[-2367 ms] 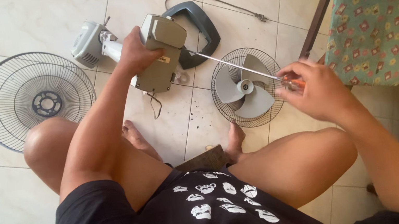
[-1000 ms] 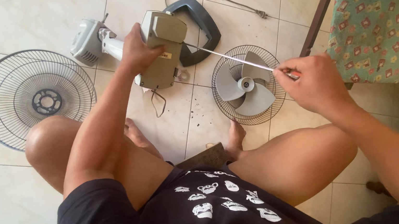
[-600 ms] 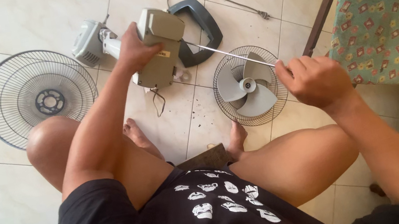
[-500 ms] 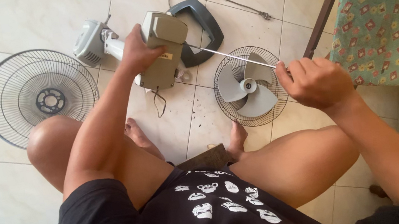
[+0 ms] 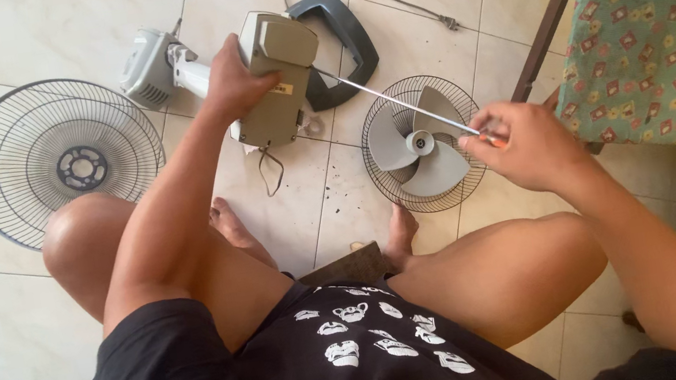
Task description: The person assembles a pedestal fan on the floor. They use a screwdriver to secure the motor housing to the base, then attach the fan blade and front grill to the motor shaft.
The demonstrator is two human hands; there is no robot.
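On the tiled floor [image 5: 14,354]: two wire fan guards, one fan blade, one motor housing, one dark base ring, one beige fan body, one long screwdriver. Large guard [image 5: 61,160] lying flat at far left; small guard [image 5: 423,143] right of centre with the grey blade [image 5: 416,147] resting inside it. White motor housing [image 5: 150,66] far left of the beige fan body [image 5: 275,79], dark base ring [image 5: 339,47] just behind it.

Left hand [image 5: 228,81] closed around the fan body's left edge, propping it tilted. Right hand [image 5: 528,144] curled shut on the screwdriver's orange handle. Screwdriver [image 5: 401,104] slanting from the right hand up and left, long axis diagonal, tip at the fan body, shaft passing above the small guard.
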